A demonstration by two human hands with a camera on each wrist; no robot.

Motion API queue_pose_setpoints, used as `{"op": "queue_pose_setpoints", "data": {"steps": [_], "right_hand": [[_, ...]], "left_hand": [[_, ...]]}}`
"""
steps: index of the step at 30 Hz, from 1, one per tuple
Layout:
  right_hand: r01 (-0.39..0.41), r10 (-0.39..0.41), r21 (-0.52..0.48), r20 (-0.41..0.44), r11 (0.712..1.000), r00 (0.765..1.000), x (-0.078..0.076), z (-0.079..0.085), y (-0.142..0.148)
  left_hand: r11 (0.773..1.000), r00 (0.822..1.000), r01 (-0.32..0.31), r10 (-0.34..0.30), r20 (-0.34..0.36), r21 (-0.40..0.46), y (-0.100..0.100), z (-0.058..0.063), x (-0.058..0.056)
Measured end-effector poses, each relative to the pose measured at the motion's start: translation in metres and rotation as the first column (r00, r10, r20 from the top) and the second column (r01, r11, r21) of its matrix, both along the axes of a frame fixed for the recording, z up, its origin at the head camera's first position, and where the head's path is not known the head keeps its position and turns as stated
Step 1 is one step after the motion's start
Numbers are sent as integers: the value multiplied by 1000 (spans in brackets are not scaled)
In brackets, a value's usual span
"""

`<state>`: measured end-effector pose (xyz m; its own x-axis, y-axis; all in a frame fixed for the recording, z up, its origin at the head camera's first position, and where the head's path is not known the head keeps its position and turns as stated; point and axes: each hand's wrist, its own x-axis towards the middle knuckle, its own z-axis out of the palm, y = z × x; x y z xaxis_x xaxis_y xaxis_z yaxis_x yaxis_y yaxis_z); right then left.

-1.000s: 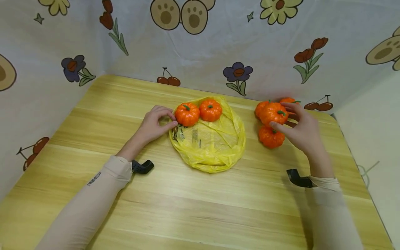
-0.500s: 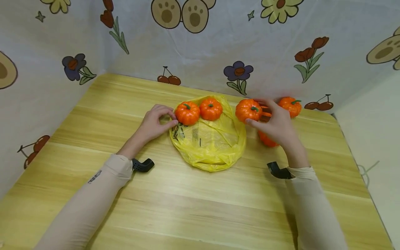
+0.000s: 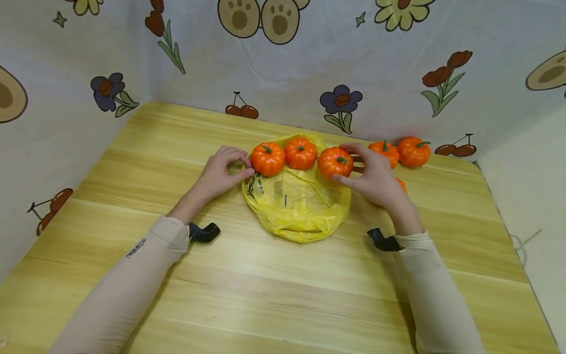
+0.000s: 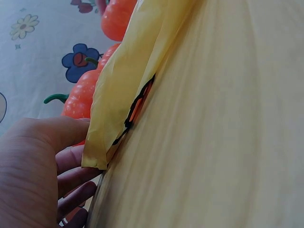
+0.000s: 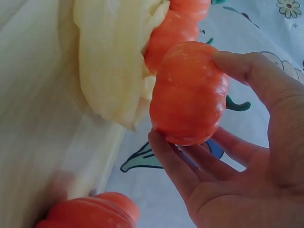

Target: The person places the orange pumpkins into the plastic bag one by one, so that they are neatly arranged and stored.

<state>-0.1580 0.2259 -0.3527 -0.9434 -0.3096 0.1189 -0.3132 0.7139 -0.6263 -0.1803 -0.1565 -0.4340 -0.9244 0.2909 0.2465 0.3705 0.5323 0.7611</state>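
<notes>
A yellow plastic bag lies spread on the table with its rim rolled into a ring. Two small orange toy pumpkins with green stems sit inside at the back: a left pumpkin and a middle pumpkin. My left hand pinches the bag's left rim between thumb and fingers; the left wrist view shows the hand at the rim's edge. Between its thumb and fingertips my right hand grips a third pumpkin, held over the bag's right rim. In the right wrist view this pumpkin hangs beside the bag.
More pumpkins stand at the back right: one pumpkin beside another pumpkin, and a nearer one mostly hidden behind the right hand. A patterned cloth hangs along the wooden table's back edge.
The right hand has carried its pumpkin leftward from the group at the back right to the bag's right rim. The left hand keeps its place on the bag.
</notes>
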Motion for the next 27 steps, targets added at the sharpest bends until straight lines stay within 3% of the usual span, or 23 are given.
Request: {"op": "queue_pose_setpoints", "data": {"steps": [10, 20, 27], "right_hand": [[-44, 45, 59, -11, 997, 999, -3, -14, -6], [-66, 63, 125, 29, 990, 998, -4, -16, -6], [-46, 46, 82, 2, 996, 999, -3, -14, -6]], "left_hand": [[1000, 1000, 0, 0, 2, 2, 1, 1, 0], [1000, 1000, -4, 4, 8, -10, -1, 1, 0], [1000, 1000, -2, 2, 19, -7, -1, 1, 0]]}}
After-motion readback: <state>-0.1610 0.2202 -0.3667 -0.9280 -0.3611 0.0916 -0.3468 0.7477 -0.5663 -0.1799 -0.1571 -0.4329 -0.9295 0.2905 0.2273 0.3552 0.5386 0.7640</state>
